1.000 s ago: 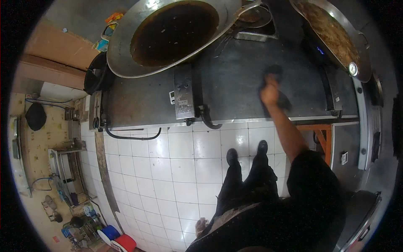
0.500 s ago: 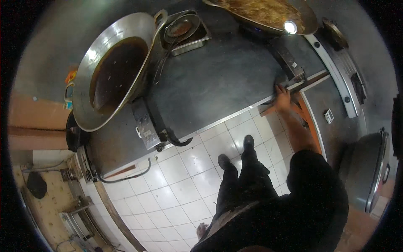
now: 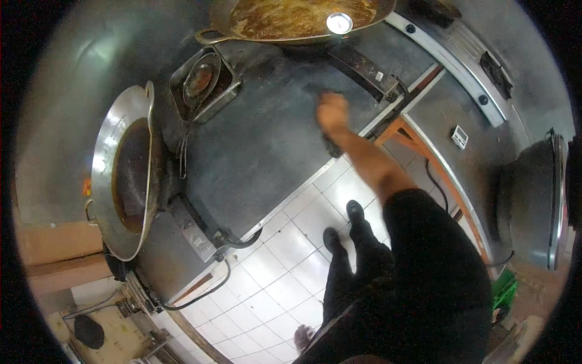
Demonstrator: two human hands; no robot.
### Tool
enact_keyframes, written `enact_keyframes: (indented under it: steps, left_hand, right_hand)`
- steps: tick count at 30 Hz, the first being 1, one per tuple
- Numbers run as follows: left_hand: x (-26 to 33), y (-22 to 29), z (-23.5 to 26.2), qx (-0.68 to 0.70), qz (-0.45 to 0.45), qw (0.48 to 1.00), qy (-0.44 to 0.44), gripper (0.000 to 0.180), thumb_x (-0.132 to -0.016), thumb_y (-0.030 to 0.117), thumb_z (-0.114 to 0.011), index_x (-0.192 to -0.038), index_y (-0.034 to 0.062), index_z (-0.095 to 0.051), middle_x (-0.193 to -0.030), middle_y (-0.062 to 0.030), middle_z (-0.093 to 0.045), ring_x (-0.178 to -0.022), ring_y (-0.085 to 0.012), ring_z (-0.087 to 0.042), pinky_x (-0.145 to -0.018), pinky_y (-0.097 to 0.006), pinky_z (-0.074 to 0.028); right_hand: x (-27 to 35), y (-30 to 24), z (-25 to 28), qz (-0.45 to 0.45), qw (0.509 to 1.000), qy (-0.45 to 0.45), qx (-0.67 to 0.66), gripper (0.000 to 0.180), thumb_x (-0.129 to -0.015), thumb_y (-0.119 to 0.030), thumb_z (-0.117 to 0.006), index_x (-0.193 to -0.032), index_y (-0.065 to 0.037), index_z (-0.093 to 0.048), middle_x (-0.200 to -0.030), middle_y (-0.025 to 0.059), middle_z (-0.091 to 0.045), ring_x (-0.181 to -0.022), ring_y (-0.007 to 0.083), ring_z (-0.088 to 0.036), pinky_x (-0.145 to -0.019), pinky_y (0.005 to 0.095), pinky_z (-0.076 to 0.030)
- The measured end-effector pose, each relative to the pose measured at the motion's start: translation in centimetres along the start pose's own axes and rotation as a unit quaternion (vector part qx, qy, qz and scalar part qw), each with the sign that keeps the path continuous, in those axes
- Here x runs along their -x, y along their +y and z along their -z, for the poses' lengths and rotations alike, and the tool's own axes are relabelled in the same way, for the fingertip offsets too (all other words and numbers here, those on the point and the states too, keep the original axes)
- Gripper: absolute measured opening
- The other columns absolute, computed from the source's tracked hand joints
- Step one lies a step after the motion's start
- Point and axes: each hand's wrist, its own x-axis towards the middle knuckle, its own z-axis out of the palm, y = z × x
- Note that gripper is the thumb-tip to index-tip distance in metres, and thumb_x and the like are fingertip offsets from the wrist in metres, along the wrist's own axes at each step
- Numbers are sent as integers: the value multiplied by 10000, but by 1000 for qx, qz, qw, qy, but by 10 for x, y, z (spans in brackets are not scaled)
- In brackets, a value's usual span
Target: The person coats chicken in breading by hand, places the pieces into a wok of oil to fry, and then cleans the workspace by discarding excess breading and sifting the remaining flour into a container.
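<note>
My right hand [image 3: 333, 114] is over the dark metal counter [image 3: 254, 151], near its front edge, with its fingers closed. Dark material, which looks like a cloth [image 3: 331, 147], shows beneath it and past the fingers; blur hides its outline. My left hand [image 3: 303, 337] hangs low beside my body above the floor, its fingers too smeared to read. Beyond the right hand sits a wide wok [image 3: 212, 37] of bubbling brown oil, with a round dial thermometer [image 3: 339, 23] at its rim. Right of the hand is a gas burner's metal control box [image 3: 370, 76].
At the left stands a large wok [image 3: 104, 164] of dark liquid. A metal pan [image 3: 221, 100] holding a strainer [image 3: 199, 82] lies between the woks. On the right are a side table [image 3: 436, 115] with a small white device [image 3: 459, 137] and a big lidded pot [image 3: 533, 200]. White tiles [image 3: 291, 267] cover the floor.
My right hand has moved left from beside the burner's control box onto the counter. The view has turned, so the woks appear farther left. My left hand still hangs low.
</note>
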Motion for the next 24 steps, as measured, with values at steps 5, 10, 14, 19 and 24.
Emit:
enact_keyframes:
  steps: [5, 10, 14, 19, 24]
  left_hand:
    - [-17, 15, -11, -299, -123, 945, -54, 453, -900, 367, -614, -1175, 17, -526, -1000, -136, -636, -895, -269, -629, -753, -388, -516]
    - [-32, 50, -26, -331, -144, 931, -52, 443, -902, 364, -606, -1171, 20, -534, -1020, -140, -633, -912, -272, -626, -769, -391, -512]
    - [-29, 72, -44, -345, -155, 925, -49, 434, -904, 362, -599, -1168, 22, -540, -1037, -143, -631, -925, -274, -624, -782, -393, -509]
    - [-14, 91, -99, -371, -164, 913, -50, 424, -906, 359, -591, -1164, 24, -548, -1058, -146, -628, -941, -277, -621, -798, -396, -505]
    - [1, 93, -151, -395, -165, 902, -64, 415, -908, 356, -583, -1159, 27, -555, -1079, -150, -625, -957, -280, -618, -814, -399, -500]
  right_hand:
    - [170, 92, 126, -12, 995, -19, 99, 434, -809, -68, -536, -1243, -47, -549, -1225, 229, -495, -1172, 398, -442, -1016, 456, -369]
    - [194, 102, 210, -121, 978, 28, -170, 346, -813, 33, -533, -1149, -44, -571, -1163, 214, -511, -1082, 400, -528, -952, 436, -431]
    - [68, 95, 221, -25, 947, 252, -197, 351, -830, -24, -587, -1180, -46, -568, -1210, 198, -512, -1123, 372, -516, -955, 405, -421]
    - [-68, 159, 129, 79, 968, 192, -139, 373, -819, -33, -566, -1192, -34, -577, -1219, 179, -541, -1140, 359, -505, -985, 416, -404]
    - [20, 159, 106, 160, 984, -72, -32, 279, -818, -47, -572, -1089, -49, -637, -1090, 175, -600, -987, 325, -565, -935, 398, -421]
